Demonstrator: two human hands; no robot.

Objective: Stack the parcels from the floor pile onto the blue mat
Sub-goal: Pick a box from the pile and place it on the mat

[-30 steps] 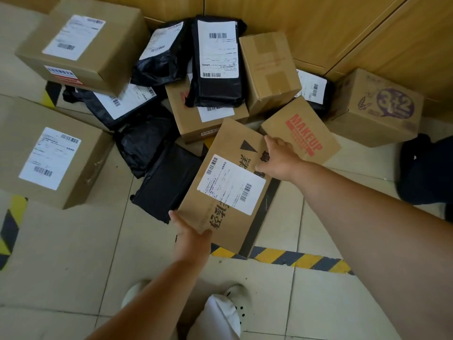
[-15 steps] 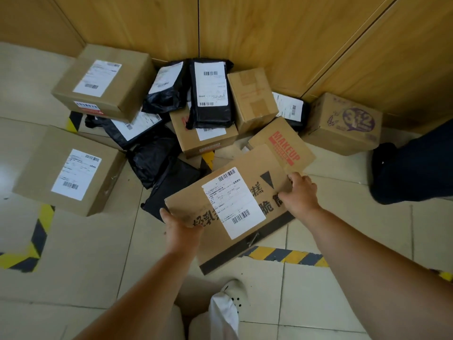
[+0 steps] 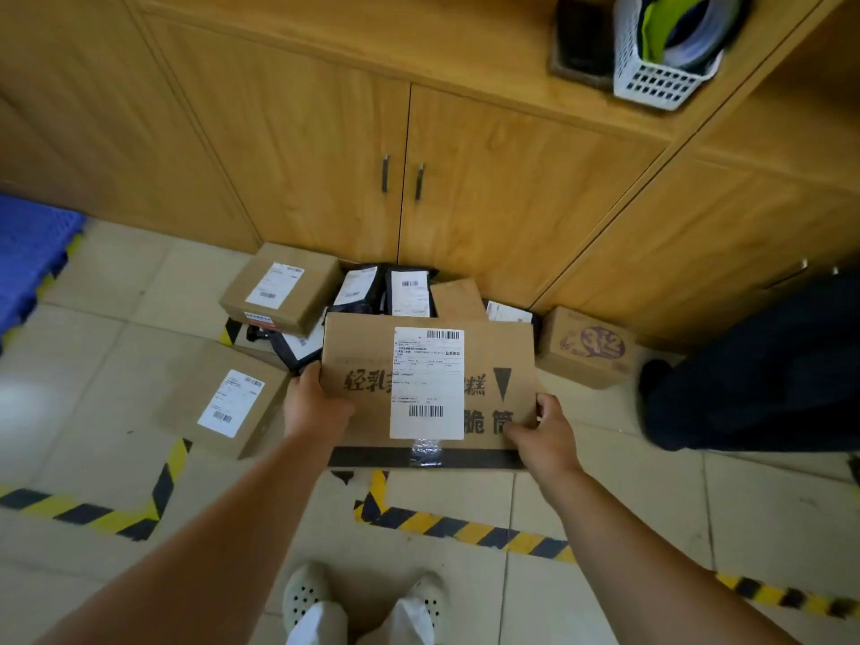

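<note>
**Flat box lifted clear of the pile, held level in both hands**

I have the flat cardboard box [image 3: 428,388] up off the floor now. A second ago it lay tilted across the front of the pile with my hands just taking hold of its ends; half a second ago it was partly raised and still skewed. It now sits square to me, label side up, in front of the remaining parcels and above the floor tiles.

My left hand [image 3: 312,402] grips the box's left edge, thumb on the top face, fingers hidden beneath. My right hand [image 3: 542,435] holds the right near corner, thumb and fingers curled onto the top face and round the edge. Both hands are closed on the box.

The white shipping label [image 3: 427,383] faces up at the middle, with a strip of clear tape below it over a dark band along the near edge.

The view has pulled back and risen since the earlier frames: the cabinet doors [image 3: 400,179] now show in full, with a white basket [image 3: 661,81] on the counter above. The blue mat [image 3: 32,253] has come into sight at the far left edge, well apart from the box.

The pile [image 3: 372,295] remains against the cabinet base: brown boxes and black bags, partly hidden behind the held box. Yellow-and-black tape [image 3: 465,528] crosses the floor below it.
</note>
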